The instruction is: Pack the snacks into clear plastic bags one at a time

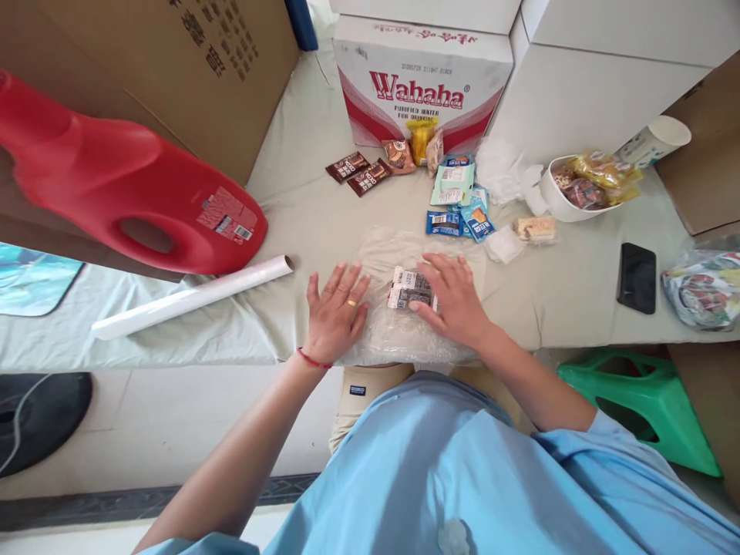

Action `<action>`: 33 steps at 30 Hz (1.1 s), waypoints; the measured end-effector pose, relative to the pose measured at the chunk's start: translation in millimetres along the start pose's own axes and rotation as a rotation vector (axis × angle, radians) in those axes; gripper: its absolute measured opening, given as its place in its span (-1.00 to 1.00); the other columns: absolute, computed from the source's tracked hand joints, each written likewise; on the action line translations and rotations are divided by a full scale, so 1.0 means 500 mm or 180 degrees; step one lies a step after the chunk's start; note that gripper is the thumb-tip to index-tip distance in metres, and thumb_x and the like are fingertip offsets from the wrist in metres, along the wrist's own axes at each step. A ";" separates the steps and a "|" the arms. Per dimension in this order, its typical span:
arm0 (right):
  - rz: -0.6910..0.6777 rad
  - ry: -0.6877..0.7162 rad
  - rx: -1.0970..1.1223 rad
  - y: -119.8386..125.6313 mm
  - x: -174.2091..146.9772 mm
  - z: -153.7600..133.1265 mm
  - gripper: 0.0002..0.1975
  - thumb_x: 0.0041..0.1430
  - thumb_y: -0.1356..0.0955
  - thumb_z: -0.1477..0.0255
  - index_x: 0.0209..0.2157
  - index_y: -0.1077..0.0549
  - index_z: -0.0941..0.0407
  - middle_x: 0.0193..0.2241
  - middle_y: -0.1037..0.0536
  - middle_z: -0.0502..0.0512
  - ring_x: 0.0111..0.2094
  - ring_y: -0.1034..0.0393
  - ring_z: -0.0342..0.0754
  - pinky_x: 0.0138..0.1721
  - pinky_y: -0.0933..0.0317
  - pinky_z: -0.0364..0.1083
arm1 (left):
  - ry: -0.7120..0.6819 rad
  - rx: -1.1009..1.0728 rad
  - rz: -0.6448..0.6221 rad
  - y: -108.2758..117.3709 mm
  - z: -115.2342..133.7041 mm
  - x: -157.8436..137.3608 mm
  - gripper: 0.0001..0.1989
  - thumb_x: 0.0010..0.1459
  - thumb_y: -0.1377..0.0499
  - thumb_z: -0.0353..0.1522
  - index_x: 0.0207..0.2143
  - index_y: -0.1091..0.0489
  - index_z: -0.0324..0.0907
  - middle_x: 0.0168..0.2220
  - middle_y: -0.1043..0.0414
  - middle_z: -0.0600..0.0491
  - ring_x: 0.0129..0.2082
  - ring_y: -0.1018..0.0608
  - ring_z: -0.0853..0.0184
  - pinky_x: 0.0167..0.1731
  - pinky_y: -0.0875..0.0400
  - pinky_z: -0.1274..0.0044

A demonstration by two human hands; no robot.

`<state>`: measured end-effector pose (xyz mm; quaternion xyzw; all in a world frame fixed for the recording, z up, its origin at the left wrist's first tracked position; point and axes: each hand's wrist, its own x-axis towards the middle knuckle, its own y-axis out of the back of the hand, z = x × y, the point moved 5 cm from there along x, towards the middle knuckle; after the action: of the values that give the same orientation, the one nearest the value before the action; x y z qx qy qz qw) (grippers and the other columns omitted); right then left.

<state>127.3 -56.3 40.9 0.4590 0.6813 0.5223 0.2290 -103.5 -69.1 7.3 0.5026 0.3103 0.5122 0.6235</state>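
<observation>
A small white and dark printed snack packet [403, 289] lies on a sheet of clear plastic wrap [398, 335] near the table's front edge. My left hand [335, 312] rests palm down at the left side of the sheet, fingers stretched out, apart from the packet. It wears a ring and a red wrist string. My right hand [456, 301] lies over the packet's right end, fingers extended, thumb at its lower edge. Whether its fingertips press on the packet is hard to tell. Part of the packet is hidden under this hand.
Beyond the sheet lie blue snack packets [462, 220], brown cocoa packets [358, 173] and a wrapped biscuit [535, 229]. At right are a white bowl [558, 196] of snacks and a black phone [637, 277]. At left are a white roll [196, 297] and a red jug [144, 177]. A Wahaha box [428, 54] stands behind.
</observation>
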 end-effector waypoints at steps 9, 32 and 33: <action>-0.0131 0.0363 0.0659 -0.037 -0.242 0.016 -0.62 0.35 -0.39 0.15 0.09 -0.53 0.04 0.06 -0.57 0.32 0.11 -0.42 0.25 0.12 -0.35 0.29 | -0.0855 -0.0816 -0.1142 0.011 -0.031 -0.099 -0.52 0.28 -0.19 -0.08 0.14 -0.48 -0.13 0.40 -0.28 -0.17 0.44 -0.29 0.08 0.47 0.02 0.11; -0.0708 -0.0973 0.0372 -0.024 -0.024 0.213 -0.76 0.33 -0.30 0.37 -0.11 -0.58 0.12 -0.21 -0.64 0.17 -0.23 -0.47 0.06 -0.23 -0.23 -0.04 | 0.0499 -0.1051 -0.0579 0.008 -0.121 0.178 -0.71 0.21 -0.07 -0.24 -0.21 -0.54 -0.15 -0.22 -0.57 -0.02 -0.30 -0.55 0.23 -0.14 -0.45 0.40; -0.0626 -0.0943 0.0260 -0.016 -0.028 0.206 -0.75 0.34 -0.30 0.37 -0.08 -0.57 0.13 -0.16 -0.62 0.21 -0.19 -0.46 0.09 -0.21 -0.25 -0.02 | 0.0577 -0.1019 -0.0425 0.017 -0.129 0.171 -0.70 0.21 -0.07 -0.26 -0.18 -0.55 -0.16 -0.17 -0.57 -0.04 -0.29 -0.56 0.23 -0.13 -0.46 0.40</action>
<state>212.7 -16.9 -4.8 0.4710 0.7023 0.3960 0.3580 -140.3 31.7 6.5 0.3272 0.3125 0.5556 0.6975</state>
